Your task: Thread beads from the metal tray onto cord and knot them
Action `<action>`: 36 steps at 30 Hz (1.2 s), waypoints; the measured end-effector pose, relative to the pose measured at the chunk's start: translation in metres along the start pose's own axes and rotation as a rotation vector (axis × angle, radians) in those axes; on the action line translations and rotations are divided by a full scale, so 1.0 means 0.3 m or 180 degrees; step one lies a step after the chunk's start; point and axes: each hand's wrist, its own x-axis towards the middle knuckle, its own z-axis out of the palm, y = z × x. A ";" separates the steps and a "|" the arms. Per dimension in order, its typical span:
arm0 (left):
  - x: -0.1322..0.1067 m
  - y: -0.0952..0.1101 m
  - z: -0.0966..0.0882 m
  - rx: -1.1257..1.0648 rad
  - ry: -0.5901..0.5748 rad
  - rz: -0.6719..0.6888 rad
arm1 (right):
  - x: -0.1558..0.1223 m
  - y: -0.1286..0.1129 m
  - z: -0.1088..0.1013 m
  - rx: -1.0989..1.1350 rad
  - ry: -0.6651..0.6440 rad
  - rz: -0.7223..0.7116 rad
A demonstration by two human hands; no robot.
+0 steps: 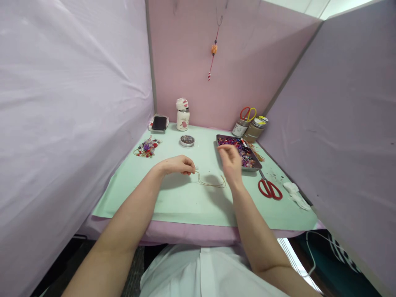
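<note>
My left hand (182, 165) is closed in a pinch on one end of a thin tan cord (210, 185). The cord's loose part lies in a curve on the pale green tabletop and bends up at its right end. My right hand (230, 163) is raised in front of the left side of a dark metal tray (255, 168) filled with purple, red and amber beads (246, 157). Its fingers are bent and drawn together at the tips, slightly blurred. Whatever is between them, if anything, is too small to make out.
Red-handled scissors (269, 189) and a crumpled white cloth (296, 196) lie at right. Behind are jars (254, 130), one holding scissors (248, 114), a round tin (187, 141), a white bottle (182, 119), a phone (159, 123) and a strung-bead pile (147, 147). A beaded string (213, 49) hangs above.
</note>
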 end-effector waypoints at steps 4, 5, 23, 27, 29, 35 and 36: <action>-0.005 0.008 0.001 -0.0130 0.0268 0.0189 | -0.077 0.008 0.102 0.0484 -0.1433 0.1013; -0.007 0.010 0.001 -0.0140 0.0343 0.0219 | -0.091 0.009 0.112 0.0521 -0.1638 0.1203; 0.062 -0.005 0.069 0.0046 0.1402 0.0932 | -0.078 0.081 0.070 -0.0218 -0.0910 0.0910; 0.085 -0.015 0.123 0.0219 0.1273 0.1169 | -0.077 0.085 0.071 -0.0248 -0.0843 0.0854; 0.092 -0.023 0.142 0.0379 0.1291 0.1159 | -0.077 0.084 0.071 -0.0253 -0.0801 0.0842; 0.104 -0.037 0.153 0.0619 0.1426 0.1263 | -0.081 0.075 0.079 -0.0183 -0.0922 0.0851; 0.104 -0.038 0.149 0.0701 0.1458 0.1250 | -0.082 0.077 0.081 -0.0196 -0.0961 0.0853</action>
